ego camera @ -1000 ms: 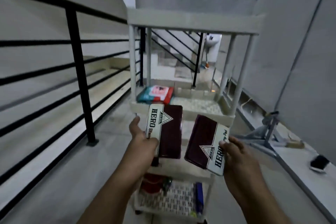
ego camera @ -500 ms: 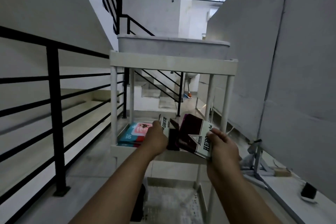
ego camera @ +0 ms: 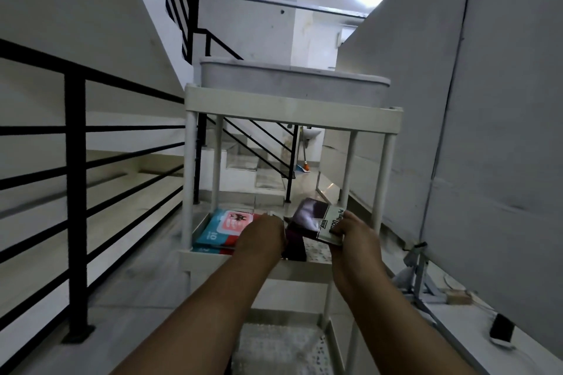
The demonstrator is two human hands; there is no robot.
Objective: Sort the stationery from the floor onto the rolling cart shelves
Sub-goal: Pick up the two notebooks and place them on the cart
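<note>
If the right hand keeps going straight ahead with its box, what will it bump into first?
Probably nothing at first: the right hand and its stamp pad box point over the middle shelf. The far cart post might come next; depth is unclear.

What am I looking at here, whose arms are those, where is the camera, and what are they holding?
No machine here: these are a person's two bare arms, filmed by one wide-angle camera worn on the head, looking forward and down. That is why the railing and walls look bent.

In front stands a white rolling cart with stacked shelves, in a stairwell. The right hand grips a maroon and white box, tilted, above the middle shelf. The left hand reaches in beside it over a second maroon box; the hand hides most of it, so I cannot see how the fingers sit. On that shelf, to the left, lie blue and red packets. The top tray's contents are out of sight.
</note>
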